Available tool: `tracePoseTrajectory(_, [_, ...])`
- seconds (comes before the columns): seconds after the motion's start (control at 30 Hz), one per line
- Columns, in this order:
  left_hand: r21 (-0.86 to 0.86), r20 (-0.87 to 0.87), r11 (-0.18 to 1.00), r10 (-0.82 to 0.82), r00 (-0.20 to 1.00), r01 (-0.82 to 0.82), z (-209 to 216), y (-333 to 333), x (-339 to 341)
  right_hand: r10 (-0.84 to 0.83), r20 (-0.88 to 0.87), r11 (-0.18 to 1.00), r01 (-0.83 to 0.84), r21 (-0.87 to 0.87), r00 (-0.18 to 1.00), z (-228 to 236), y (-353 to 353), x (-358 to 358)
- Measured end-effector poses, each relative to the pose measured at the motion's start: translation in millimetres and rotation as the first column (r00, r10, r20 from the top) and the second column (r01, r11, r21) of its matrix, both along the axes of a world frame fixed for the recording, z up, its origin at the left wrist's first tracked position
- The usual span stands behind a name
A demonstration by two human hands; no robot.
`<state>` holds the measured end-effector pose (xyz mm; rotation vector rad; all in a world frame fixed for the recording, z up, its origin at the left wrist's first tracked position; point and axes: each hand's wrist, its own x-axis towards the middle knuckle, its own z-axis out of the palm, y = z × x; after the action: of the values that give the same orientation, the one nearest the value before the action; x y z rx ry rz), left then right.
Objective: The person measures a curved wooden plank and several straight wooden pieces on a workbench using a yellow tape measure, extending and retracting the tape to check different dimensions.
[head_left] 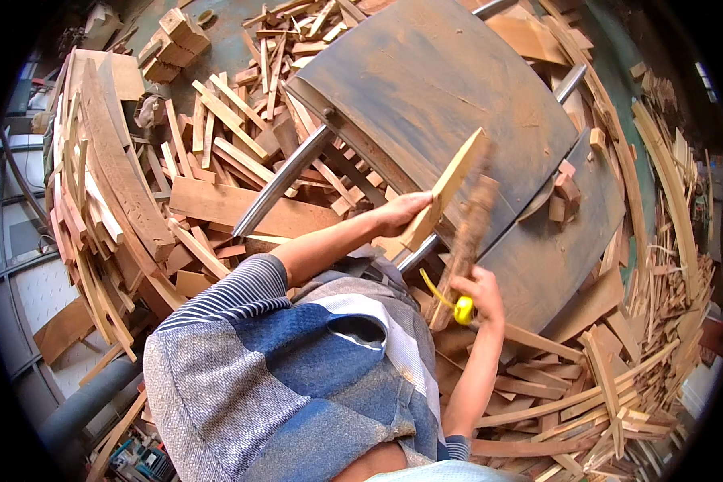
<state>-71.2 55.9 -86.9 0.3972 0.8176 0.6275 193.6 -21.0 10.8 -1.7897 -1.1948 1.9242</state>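
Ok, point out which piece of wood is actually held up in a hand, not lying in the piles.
The pale flat wood strip pinched at its lower end by the left hand. It stands tilted above the grey metal table, while the other offcuts lie loose in heaps around it.

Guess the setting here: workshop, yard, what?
Most likely a woodworking shop or scrap-wood yard. Heaps of wood offcuts cover the ground around a worn work table. The left hand holds a flat wood piece while the right hand swings a brush at it.
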Motion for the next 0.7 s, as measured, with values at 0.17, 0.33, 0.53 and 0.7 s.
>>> tracePoseTrajectory(0.17, [-0.03,0.254,0.993,0.122,0.96,-0.118,-18.0,-14.2,-8.9,0.047,-0.121,0.989,-0.063,-0.135,0.992,-10.2,60.9,-67.9])
tracePoseTrajectory(0.33, [-0.102,0.125,0.995,0.016,0.992,-0.003,-13.7,-16.6,-26.4,0.216,0.059,0.976,-0.215,-0.017,0.975,-41.7,76.9,-90.8])
tracePoseTrajectory(0.53, [0.011,0.134,0.975,0.218,0.967,-0.221,22.4,-13.6,-28.1,0.385,0.528,0.789,-0.567,0.238,0.757,31.2,81.0,-153.8])
tracePoseTrajectory(0.7, [0.003,0.115,0.929,0.368,0.923,-0.37,48.2,-3.1,-52.0,0.306,0.353,0.791,-0.442,0.422,0.884,47.9,81.7,-156.2])
